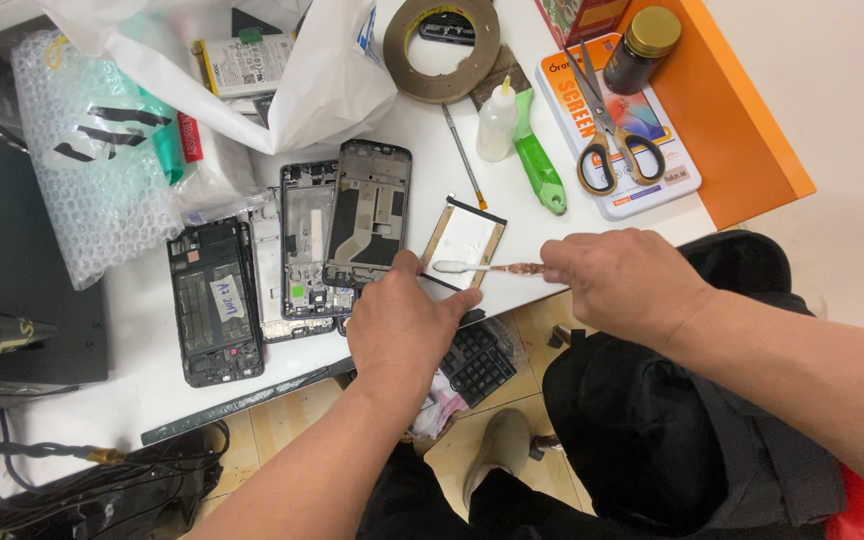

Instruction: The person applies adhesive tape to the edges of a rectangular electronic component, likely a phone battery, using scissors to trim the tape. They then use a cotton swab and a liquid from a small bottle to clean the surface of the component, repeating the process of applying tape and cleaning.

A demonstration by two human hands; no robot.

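Phone panel [464, 240] at table edge, pinned by left hand [402, 325] closed on near corner. Right hand [617, 280] pinches cotton swab [477, 267]; swab axis horizontal, tip on panel, leftward of right hand.

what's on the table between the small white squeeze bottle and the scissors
In the head view, a green-handled tool lies between the white squeeze bottle and the scissors, right beside the bottle.
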